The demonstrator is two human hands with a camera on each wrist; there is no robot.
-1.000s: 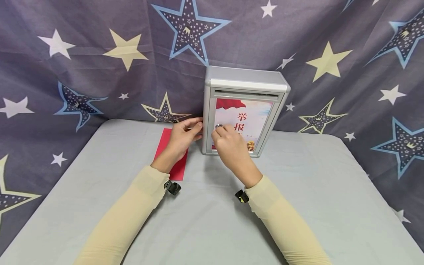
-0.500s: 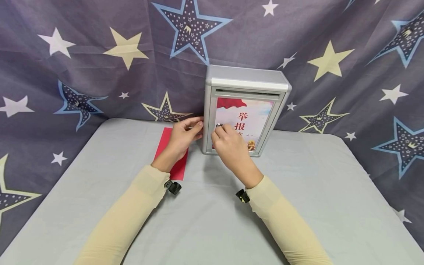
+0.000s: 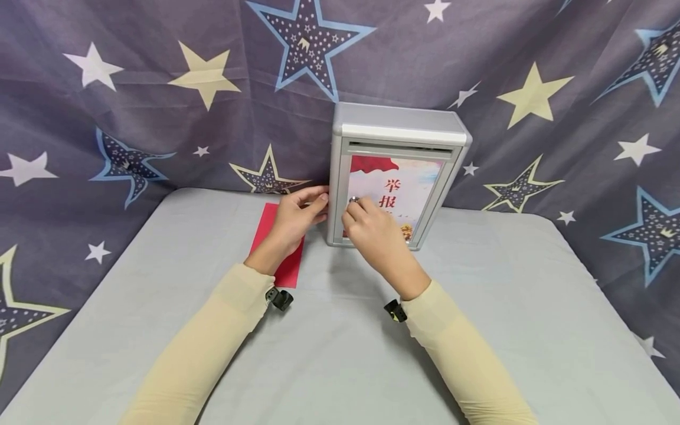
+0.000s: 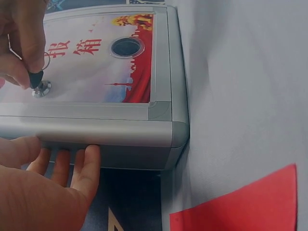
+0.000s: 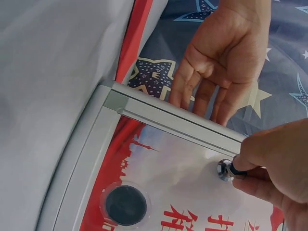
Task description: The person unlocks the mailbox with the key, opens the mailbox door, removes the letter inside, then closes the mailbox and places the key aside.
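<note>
A silver-grey metal report box (image 3: 401, 120) stands upright at the back of the table, a slot near its top and red characters on its front panel. My right hand (image 3: 377, 233) pinches a black-headed key (image 4: 35, 80) at the round chrome lock (image 4: 42, 89) on that panel; a small ring hangs from the key. The key's blade is hidden. Against the box's left side rest the fingertips of my left hand (image 3: 294, 219), its fingers fairly straight. Partly under the left forearm, a red paper rectangle (image 3: 289, 273) lies on the table.
A grey cloth covers the table (image 3: 340, 354). Close behind the box hangs a dark curtain (image 3: 414, 59) printed with stars. Low on the box's front is a round dark window (image 5: 126, 205).
The head view has shifted slightly, and my right wrist has swung a little to the right. Both hands keep their places on the box and the key.
</note>
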